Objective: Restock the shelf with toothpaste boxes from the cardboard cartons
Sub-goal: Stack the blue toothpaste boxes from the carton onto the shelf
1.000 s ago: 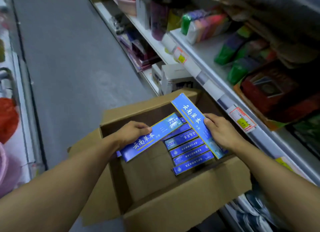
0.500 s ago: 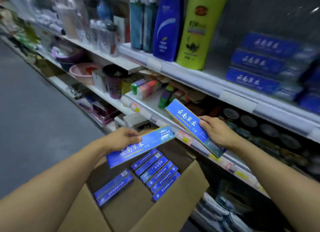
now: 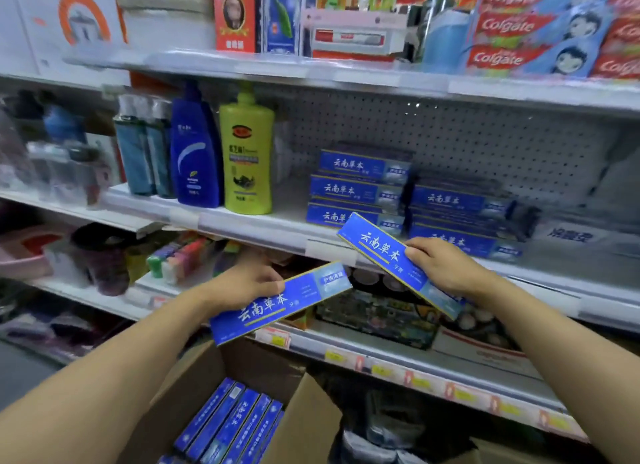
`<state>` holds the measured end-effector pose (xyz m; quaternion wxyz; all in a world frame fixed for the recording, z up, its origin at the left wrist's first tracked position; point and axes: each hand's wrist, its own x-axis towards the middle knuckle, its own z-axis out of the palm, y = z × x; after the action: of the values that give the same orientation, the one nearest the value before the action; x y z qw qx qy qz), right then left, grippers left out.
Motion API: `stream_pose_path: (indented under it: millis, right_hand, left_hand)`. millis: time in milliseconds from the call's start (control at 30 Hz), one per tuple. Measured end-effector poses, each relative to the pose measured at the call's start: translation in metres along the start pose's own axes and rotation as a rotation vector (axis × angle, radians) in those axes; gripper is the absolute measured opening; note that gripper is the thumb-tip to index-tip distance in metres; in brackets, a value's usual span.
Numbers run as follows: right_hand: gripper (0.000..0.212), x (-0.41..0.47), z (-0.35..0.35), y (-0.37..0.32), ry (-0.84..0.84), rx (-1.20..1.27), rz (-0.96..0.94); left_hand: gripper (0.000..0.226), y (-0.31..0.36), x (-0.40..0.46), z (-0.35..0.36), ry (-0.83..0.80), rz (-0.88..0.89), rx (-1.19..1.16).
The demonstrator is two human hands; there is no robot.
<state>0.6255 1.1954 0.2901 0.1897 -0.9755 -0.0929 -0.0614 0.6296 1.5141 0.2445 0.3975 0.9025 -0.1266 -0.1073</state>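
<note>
head view: each of the hands grips one blue toothpaste box by its long edges, left hand (image 3: 242, 285) on the lower box (image 3: 280, 302), right hand (image 3: 441, 264) on the upper box (image 3: 391, 256), just before the shelf stacks (image 3: 360, 186). more sit in the carton (image 3: 311, 411). light, stiff card that probably dents if squeezed; mid-length holds suit.

We see even, cool store light, motion blur smearing the left of the frame, and wide-angle bending at the edges.
</note>
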Motion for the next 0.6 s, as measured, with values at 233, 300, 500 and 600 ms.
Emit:
stream_pose_path:
  millis: [233, 300, 500, 600]
  right_hand:
    - [0.027, 0.004, -0.06, 0.064, 0.14, -0.07, 0.075]
    - [0.026, 0.014, -0.075, 0.083, 0.183, -0.102, 0.095]
    - [0.033, 0.07, -0.109, 0.134, 0.111, -0.16, 0.102]
    - [0.035, 0.103, -0.115, 0.155, 0.025, -0.15, 0.033]
  left_hand:
    - [0.013, 0.06, 0.056, 0.009, -0.036, 0.14, 0.033]
    - [0.009, 0.076, 0.073, 0.011, -0.029, 0.188, 0.06]
    - [0.008, 0.114, 0.124, 0.008, -0.051, 0.264, 0.092]
    - [0.01, 0.128, 0.144, 0.005, -0.03, 0.281, 0.09]
